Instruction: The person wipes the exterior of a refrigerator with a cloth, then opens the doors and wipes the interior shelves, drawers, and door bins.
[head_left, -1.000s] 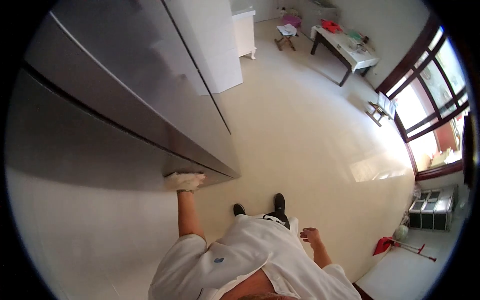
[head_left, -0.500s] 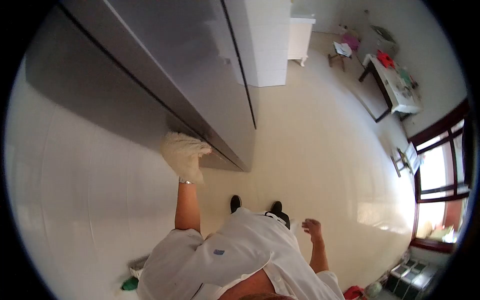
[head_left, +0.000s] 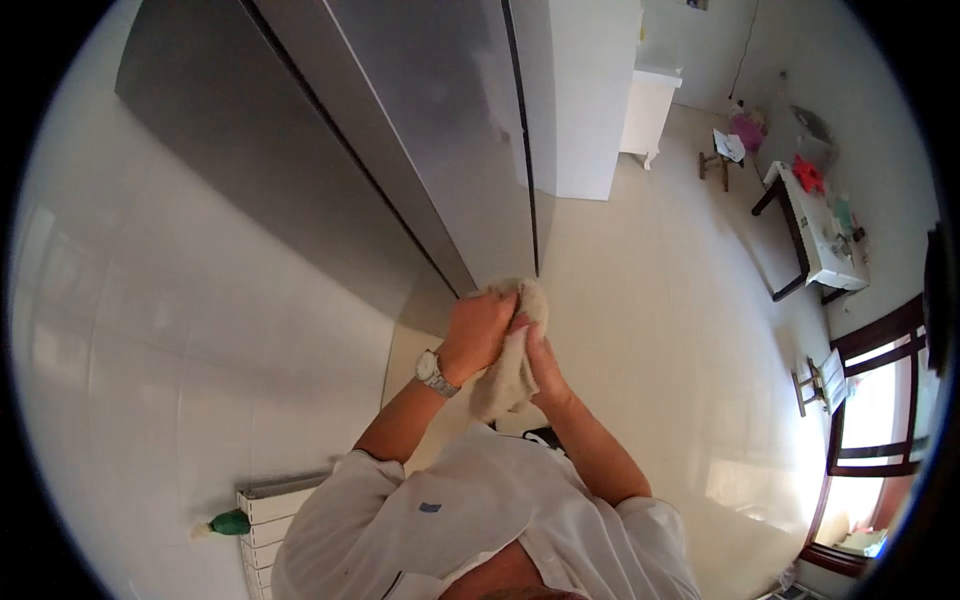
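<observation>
A beige cloth (head_left: 503, 388) hangs bunched between both hands in front of my chest. My left hand (head_left: 478, 330), with a metal watch on the wrist, is closed on its left side. From the right, my right hand (head_left: 545, 368) grips the same cloth, thumb pressed against it. The cloth's upper fold rises past the fingers, and its lower end dangles toward my shirt. Just beyond the hands stands a tall grey metallic cabinet (head_left: 430, 110) with dark vertical seams; its lower corner is close by the left hand.
White tiled wall (head_left: 170, 330) runs along the left. A white wire rack (head_left: 262, 520) with a green item (head_left: 230, 522) is at lower left. Across the pale floor (head_left: 640, 330) are a cluttered table (head_left: 835, 262), a small stool (head_left: 722, 150) and a dark-framed window (head_left: 875, 400).
My left hand has come away from the grey cabinet's side with the cloth. My right hand has risen from beside my body and taken hold of the cloth too. The view has shifted.
</observation>
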